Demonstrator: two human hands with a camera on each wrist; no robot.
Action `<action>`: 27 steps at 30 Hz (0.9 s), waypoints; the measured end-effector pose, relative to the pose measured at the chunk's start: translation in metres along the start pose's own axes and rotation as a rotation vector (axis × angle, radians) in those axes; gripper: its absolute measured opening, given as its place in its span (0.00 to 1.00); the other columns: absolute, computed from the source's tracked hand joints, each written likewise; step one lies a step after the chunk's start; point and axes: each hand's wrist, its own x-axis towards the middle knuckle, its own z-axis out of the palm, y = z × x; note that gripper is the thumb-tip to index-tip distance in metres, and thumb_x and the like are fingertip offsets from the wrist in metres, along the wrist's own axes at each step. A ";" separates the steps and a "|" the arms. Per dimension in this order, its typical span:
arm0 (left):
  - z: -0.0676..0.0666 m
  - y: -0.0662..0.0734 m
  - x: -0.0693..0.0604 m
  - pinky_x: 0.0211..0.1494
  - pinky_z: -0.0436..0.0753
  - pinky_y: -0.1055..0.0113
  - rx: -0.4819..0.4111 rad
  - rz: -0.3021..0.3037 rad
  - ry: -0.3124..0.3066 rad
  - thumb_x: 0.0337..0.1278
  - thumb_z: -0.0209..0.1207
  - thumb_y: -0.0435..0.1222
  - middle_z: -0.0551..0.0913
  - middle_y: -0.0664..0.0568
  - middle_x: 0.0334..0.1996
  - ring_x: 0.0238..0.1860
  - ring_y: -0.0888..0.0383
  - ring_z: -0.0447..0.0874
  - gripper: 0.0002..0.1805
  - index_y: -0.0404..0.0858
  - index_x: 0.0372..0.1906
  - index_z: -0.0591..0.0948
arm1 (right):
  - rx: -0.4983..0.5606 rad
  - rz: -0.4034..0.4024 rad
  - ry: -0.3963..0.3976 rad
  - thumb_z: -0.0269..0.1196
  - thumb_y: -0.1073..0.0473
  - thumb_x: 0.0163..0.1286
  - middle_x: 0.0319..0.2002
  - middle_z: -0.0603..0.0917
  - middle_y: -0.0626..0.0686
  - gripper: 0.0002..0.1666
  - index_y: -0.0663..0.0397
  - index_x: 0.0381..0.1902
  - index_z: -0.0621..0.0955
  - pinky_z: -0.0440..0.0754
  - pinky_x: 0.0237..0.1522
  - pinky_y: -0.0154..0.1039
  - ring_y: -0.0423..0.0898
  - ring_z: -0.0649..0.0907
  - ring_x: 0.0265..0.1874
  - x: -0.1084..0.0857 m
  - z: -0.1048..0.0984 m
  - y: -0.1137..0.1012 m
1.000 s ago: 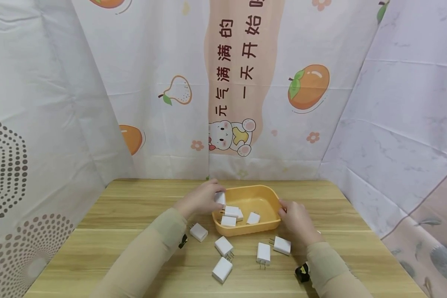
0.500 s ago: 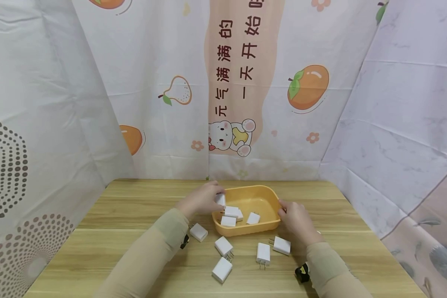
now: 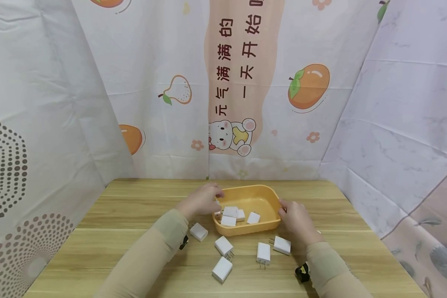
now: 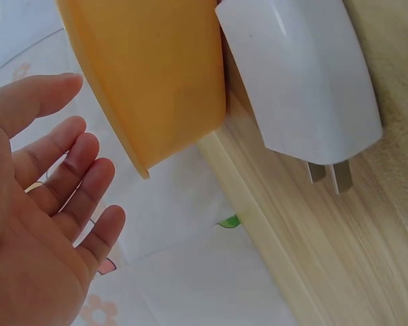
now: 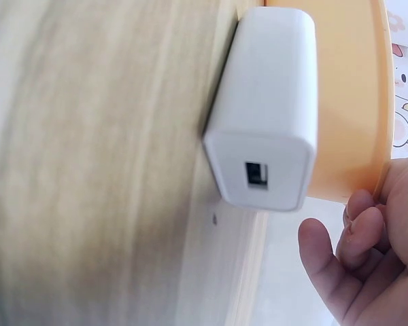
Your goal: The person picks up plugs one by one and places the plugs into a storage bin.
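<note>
A yellow plastic basket (image 3: 262, 202) stands towards the back of the table. Inside it, mostly at the left, lie several white charger plugs (image 3: 228, 221); one is partly hidden by my left hand (image 3: 201, 200). That hand hovers over the basket's left rim. In the left wrist view its fingers (image 4: 68, 159) are loosely spread with nothing between them. My right hand (image 3: 298, 219) grips the right end of the basket by the rim, fingers curled at the edge in the right wrist view.
Several more charger plugs lie on the wooden table (image 3: 134, 252) in front: one charger plug (image 3: 199, 232) near the left forearm, another (image 3: 222, 270) nearest me, and one (image 3: 282, 245) beside the right wrist. A printed curtain (image 3: 171, 136) hangs behind the table.
The left hand has let go of a white charger plug, which dropped into the basket's left end, and its fingers have spread. My right hand has stayed on the rim.
</note>
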 end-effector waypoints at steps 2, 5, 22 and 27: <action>0.000 0.000 0.000 0.56 0.79 0.59 -0.003 0.004 -0.002 0.52 0.69 0.36 0.81 0.54 0.47 0.50 0.55 0.80 0.18 0.40 0.51 0.86 | 0.002 0.002 0.001 0.57 0.66 0.68 0.53 0.84 0.66 0.24 0.66 0.62 0.81 0.68 0.19 0.40 0.46 0.69 0.16 0.000 0.000 0.000; -0.001 0.000 -0.001 0.58 0.78 0.58 -0.002 -0.002 -0.012 0.54 0.70 0.37 0.81 0.53 0.49 0.51 0.54 0.80 0.19 0.39 0.52 0.86 | 0.002 0.002 0.003 0.57 0.66 0.68 0.53 0.84 0.66 0.25 0.66 0.62 0.80 0.68 0.18 0.40 0.46 0.68 0.15 0.000 0.000 0.000; 0.005 -0.002 -0.002 0.59 0.78 0.58 -0.024 -0.014 -0.011 0.54 0.70 0.37 0.82 0.53 0.51 0.52 0.55 0.79 0.19 0.38 0.52 0.86 | -0.006 -0.004 0.004 0.58 0.66 0.68 0.52 0.85 0.66 0.24 0.66 0.61 0.81 0.69 0.20 0.41 0.47 0.70 0.18 0.000 0.000 -0.001; 0.001 -0.002 -0.006 0.60 0.77 0.59 -0.039 -0.022 -0.003 0.56 0.70 0.38 0.82 0.52 0.53 0.54 0.55 0.79 0.18 0.39 0.52 0.86 | -0.001 0.002 0.000 0.58 0.65 0.68 0.53 0.84 0.66 0.24 0.66 0.62 0.81 0.68 0.19 0.39 0.46 0.69 0.17 0.000 0.000 -0.001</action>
